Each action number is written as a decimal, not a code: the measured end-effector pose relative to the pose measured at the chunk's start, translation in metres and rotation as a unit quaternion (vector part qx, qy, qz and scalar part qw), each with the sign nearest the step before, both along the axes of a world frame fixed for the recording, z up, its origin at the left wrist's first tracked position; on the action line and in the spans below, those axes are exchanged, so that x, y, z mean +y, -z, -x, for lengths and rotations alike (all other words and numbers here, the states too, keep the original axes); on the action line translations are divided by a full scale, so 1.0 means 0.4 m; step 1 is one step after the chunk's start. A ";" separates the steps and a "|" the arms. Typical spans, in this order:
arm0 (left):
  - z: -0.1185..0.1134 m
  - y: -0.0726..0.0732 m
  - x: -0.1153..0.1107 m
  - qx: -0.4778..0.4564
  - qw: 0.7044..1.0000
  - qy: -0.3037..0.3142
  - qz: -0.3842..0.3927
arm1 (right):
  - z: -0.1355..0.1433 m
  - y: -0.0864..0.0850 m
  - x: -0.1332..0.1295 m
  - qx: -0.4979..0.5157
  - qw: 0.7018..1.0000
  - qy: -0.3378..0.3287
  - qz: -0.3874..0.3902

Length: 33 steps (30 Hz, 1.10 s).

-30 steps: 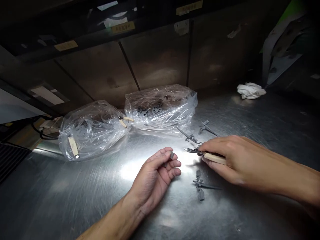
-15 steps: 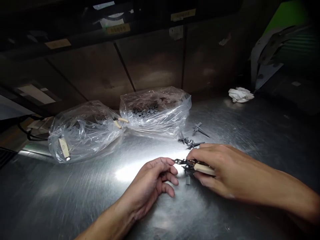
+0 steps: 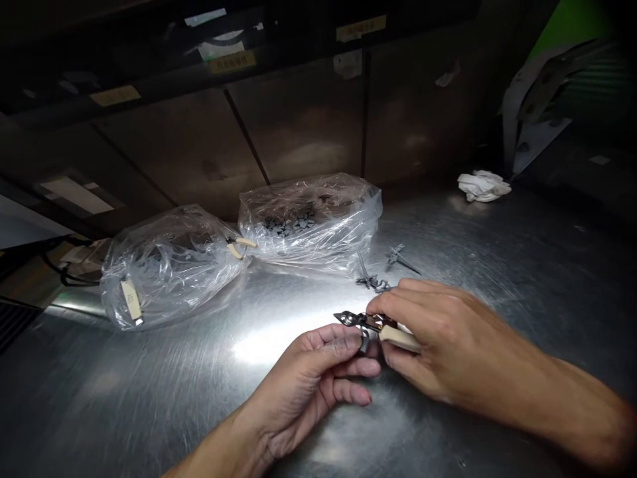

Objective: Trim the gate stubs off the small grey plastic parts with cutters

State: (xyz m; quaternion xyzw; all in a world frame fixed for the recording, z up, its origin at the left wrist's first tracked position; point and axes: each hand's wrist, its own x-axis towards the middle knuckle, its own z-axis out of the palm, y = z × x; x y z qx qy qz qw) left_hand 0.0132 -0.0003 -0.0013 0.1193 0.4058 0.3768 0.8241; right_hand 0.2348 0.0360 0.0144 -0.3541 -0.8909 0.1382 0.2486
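over the metal bench (image 3: 149,392), right hand (image 3: 442,332) grips cream-handled cutters (image 3: 398,339); left hand (image 3: 318,372) pinches small grey part (image 3: 365,342) beside cutter head. more grey pieces (image 3: 367,282) lie beyond.

From here I see a dark, panelled far wall (image 3: 308,139). White light (image 3: 263,342) glares off the scratched metal tabletop (image 3: 164,392). Far right, a green surface (image 3: 567,30) shows.

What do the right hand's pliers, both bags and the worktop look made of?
Pliers: metal head, glinting; smooth cream handles, probably plastic. Bags: glossy film, likely plastic, being crinkled and see-through. Worktop: metal, perhaps stainless steel, with fine scratches and bright reflections.
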 end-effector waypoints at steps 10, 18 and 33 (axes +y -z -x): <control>0.001 -0.018 0.017 0.031 0.992 -0.120 0.027 | -0.041 -0.018 0.005 0.010 1.000 -0.007 0.010; 0.007 -0.023 0.017 -0.013 0.993 -0.117 -0.003 | -0.049 0.024 0.015 -0.076 0.996 -0.006 0.042; 0.011 -0.013 0.009 -0.022 0.995 -0.096 -0.015 | -0.043 0.033 0.022 -0.090 0.994 -0.028 0.051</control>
